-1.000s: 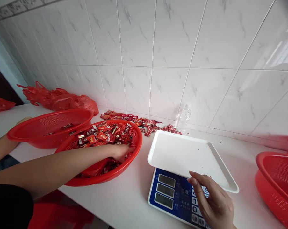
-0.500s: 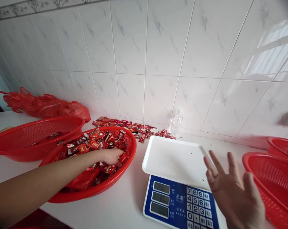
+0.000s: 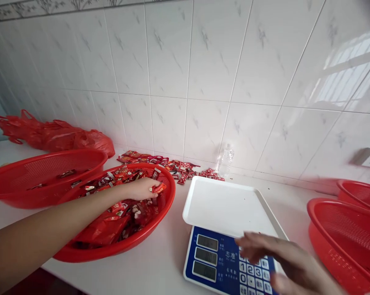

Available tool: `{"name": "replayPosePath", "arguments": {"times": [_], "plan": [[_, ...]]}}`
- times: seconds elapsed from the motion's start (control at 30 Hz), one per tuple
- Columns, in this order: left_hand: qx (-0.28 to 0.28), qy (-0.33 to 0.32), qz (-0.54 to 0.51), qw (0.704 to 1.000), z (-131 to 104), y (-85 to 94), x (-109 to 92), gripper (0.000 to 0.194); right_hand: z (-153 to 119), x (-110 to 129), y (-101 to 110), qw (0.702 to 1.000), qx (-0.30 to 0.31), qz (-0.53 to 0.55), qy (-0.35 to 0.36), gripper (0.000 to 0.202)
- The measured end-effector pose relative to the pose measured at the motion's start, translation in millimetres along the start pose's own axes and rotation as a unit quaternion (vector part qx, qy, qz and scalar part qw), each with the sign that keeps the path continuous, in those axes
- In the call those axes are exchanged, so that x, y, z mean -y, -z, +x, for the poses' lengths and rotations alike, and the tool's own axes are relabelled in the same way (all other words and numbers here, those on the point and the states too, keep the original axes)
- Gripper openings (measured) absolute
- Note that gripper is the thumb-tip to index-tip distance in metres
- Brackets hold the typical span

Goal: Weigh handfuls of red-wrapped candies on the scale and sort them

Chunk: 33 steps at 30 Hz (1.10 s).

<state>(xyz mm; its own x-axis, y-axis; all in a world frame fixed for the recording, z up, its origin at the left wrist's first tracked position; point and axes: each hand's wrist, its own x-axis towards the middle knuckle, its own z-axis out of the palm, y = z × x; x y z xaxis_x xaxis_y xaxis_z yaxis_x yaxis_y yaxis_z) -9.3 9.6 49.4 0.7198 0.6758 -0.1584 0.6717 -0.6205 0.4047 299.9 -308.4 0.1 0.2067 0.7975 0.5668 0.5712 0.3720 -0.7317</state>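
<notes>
Fingers of the left hand [image 3: 141, 189] clamp a small red packet [image 3: 160, 188] over the filled red basket [image 3: 167, 205] at 8 o'clock, while the right hand [image 3: 297, 260], blurred, its thumb spread from the other fingers, is above the keypad [image 3: 254, 270] of the blue scale [image 3: 224, 263] at 5 o'clock.

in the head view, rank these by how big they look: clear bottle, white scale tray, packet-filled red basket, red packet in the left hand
Largest to smallest:
1. Packet-filled red basket
2. White scale tray
3. Clear bottle
4. Red packet in the left hand, partly covered by it
</notes>
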Motion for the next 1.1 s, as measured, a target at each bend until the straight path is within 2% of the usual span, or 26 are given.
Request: {"name": "replayPosePath", "arguments": {"times": [0.03,0.07,0.1,0.13,0.23,0.3,0.37,0.47,0.57,0.77,0.83,1.0,1.1], "plan": [[-0.006,0.004,-0.008,1.000,0,6.2,0,0.011,5,-7,-11,0.999,0.037,0.001,-0.023,0.038],[-0.011,0.005,-0.017,1.000,-1,12.5,-1,0.012,9,-15,-20,0.999,0.020,0.001,-0.042,0.033],[-0.017,0.005,-0.021,1.000,-2,18.5,-2,0.013,12,-24,-28,0.998,-0.020,-0.004,-0.054,0.031],[-0.031,0.006,-0.016,0.999,-3,24.2,-3,0.013,12,-33,-34,0.994,-0.086,-0.017,-0.059,0.030],[-0.098,0.005,0.002,0.995,-4,37.8,-14,0.016,7,-56,-42,0.968,-0.234,-0.073,-0.047,0.035],[-0.128,-0.014,-0.030,0.991,-2,42.7,-26,0.021,1,-63,-42,0.955,-0.277,-0.101,-0.034,0.037],[-0.133,-0.048,-0.090,0.986,3,43.3,-42,0.027,-3,-65,-42,0.950,-0.290,-0.114,-0.026,0.037],[-0.116,-0.076,-0.178,0.974,19,34.8,-71,0.037,-5,-66,-43,0.950,-0.292,-0.114,-0.014,0.035],[-0.077,-0.085,-0.231,0.966,40,17.3,-101,0.039,-6,-70,-46,0.950,-0.294,-0.108,0.001,0.033],[-0.014,-0.141,-0.174,0.974,69,-23.4,-143,0.022,-7,-74,-47,0.956,-0.277,-0.096,0.009,0.029],[-0.007,-0.144,-0.148,0.978,74,-34.2,-152,0.028,-6,-73,-47,0.958,-0.272,-0.092,0.005,0.028],[0.045,-0.149,-0.154,0.976,82,-47.3,-157,0.075,-5,-70,-46,0.960,-0.269,-0.083,0.004,0.026],[0.066,-0.150,-0.092,0.982,86,-51.7,-152,0.079,-5,-70,-47,0.959,-0.271,-0.081,0.004,0.026]]}}
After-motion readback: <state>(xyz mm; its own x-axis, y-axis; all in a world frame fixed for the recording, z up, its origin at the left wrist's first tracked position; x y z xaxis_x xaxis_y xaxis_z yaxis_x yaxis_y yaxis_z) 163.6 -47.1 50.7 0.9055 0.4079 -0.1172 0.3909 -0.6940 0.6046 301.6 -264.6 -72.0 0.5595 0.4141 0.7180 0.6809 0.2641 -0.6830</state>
